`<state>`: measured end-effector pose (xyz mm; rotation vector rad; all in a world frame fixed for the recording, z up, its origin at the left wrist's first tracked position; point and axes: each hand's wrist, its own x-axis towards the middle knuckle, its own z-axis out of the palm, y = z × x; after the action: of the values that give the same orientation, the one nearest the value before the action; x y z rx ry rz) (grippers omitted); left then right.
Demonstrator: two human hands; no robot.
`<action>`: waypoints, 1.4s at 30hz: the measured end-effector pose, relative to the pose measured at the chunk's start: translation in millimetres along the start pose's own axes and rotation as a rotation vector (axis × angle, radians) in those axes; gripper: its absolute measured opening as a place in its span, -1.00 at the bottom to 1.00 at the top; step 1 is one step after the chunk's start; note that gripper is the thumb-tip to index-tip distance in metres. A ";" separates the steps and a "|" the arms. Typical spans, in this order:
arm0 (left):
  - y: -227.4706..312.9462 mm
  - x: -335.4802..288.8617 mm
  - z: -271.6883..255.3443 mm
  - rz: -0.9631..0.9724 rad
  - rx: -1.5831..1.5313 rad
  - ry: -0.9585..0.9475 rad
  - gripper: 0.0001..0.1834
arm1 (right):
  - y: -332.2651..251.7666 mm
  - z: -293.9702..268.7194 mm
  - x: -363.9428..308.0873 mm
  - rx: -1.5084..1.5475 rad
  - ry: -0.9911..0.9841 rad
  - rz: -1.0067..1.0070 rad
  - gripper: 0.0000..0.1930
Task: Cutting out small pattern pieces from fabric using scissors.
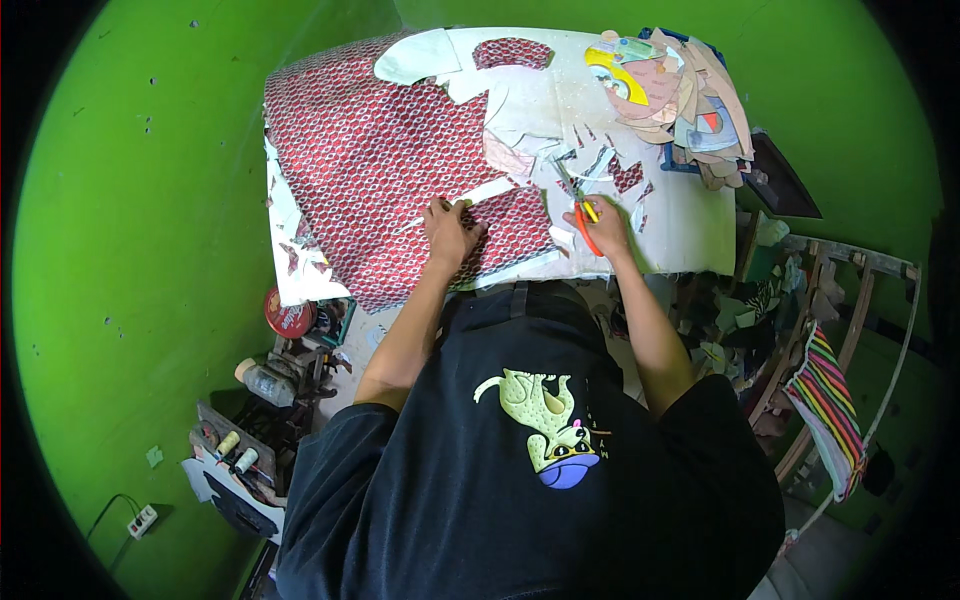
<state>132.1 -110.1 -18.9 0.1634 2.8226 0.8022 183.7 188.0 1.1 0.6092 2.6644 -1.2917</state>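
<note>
A large piece of red patterned fabric (380,170) spreads over the left and middle of a white-topped table (690,230). My left hand (452,240) lies on this fabric with its fingers apart, the fingertips beside a narrow white strip (488,191). In my right hand (608,232) is a pair of scissors (588,225) with orange and yellow handles. Their blades point away from me, just right of the fabric's cut edge, and no cloth shows plainly between them. Small red fabric scraps (626,177) and pale offcuts lie beyond the blades.
A heap of paper and card pattern pieces (690,90) fills the far right corner. A pale curved piece (418,56) lies on the fabric's far edge, near a cut red piece (512,53). Thread spools (245,460) stand low left; a wooden rack (850,320) is at right.
</note>
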 end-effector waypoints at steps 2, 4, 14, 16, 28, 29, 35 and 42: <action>11.2 1.2 2.4 -0.027 -0.022 -0.015 -0.50 | -2.2 -9.5 1.3 -0.097 0.016 0.002 -0.30; 22.8 4.6 6.7 0.011 -0.017 -0.004 -0.49 | 13.0 -12.1 7.9 -0.254 0.122 -0.132 -0.33; 38.2 -22.1 47.9 -0.007 -0.292 0.138 -0.17 | 26.9 -15.2 30.7 -0.459 0.010 -0.351 -0.54; 65.2 -36.2 32.9 -0.154 0.118 -0.075 -0.02 | 20.4 -18.8 29.0 -0.543 -0.024 -0.395 -0.57; 60.3 -38.3 40.2 -0.100 0.154 -0.102 0.20 | -20.4 8.9 45.6 -0.347 0.001 -0.496 -0.58; 61.0 -38.2 40.4 -0.096 0.152 -0.115 0.17 | -28.3 17.0 54.7 -0.331 -0.017 -0.532 -0.59; 37.0 -50.4 46.1 -0.004 0.081 -0.071 0.07 | -54.8 63.4 102.7 -0.487 -0.167 -0.632 -0.57; 17.3 -72.2 40.9 -0.050 -0.132 0.170 -0.20 | -58.1 46.6 109.6 -0.308 -0.041 -0.553 -0.68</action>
<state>212.4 -86.3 -31.9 0.0039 2.9036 1.0336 57.1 152.9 -16.3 -0.2077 3.0192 -0.9249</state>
